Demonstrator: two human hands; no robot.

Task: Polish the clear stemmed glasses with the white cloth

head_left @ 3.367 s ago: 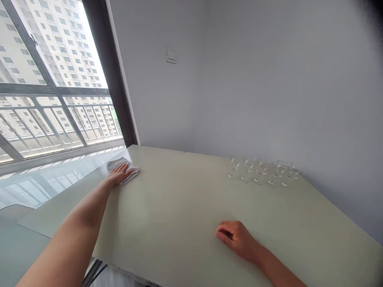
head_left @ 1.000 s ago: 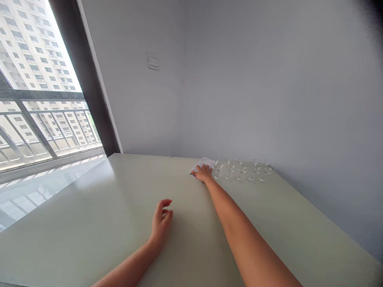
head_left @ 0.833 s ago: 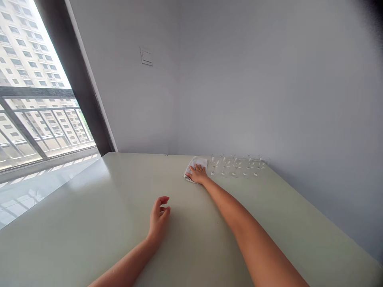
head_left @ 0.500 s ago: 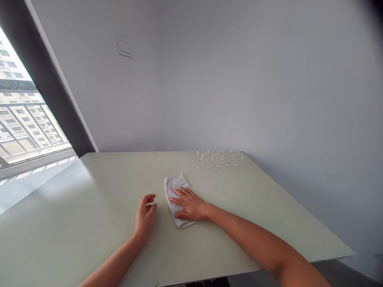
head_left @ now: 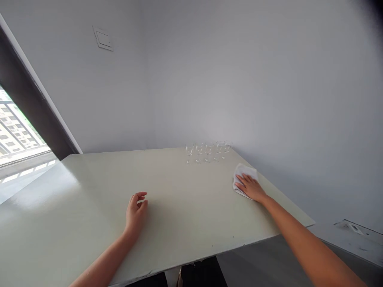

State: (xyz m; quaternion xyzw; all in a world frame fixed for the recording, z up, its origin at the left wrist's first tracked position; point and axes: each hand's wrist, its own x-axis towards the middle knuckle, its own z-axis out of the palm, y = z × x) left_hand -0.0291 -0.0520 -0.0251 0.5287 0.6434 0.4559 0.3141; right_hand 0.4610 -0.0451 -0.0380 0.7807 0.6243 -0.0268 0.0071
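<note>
My right hand point(head_left: 250, 187) lies flat with fingers spread on a white cloth point(head_left: 245, 175), pressing it to the pale table top point(head_left: 185, 199) near the table's right edge, just in front of the wall. My left hand point(head_left: 136, 210) rests on its side on the table's middle, fingers loosely curled with nothing in them. A cluster of several small clear stemmed glasses point(head_left: 206, 151) stands at the back of the table, to the left of the cloth and apart from it.
Grey walls point(head_left: 269, 91) close the table's back and right sides. A wall switch point(head_left: 103, 39) is high at left. A dark window frame point(head_left: 26, 103) and bright window lie at far left. The table's front edge point(head_left: 209, 255) runs below my arms.
My right hand has slid the cloth from the table's middle to the right edge. Earlier the left hand held the cloth by the window. The view has swung right.
</note>
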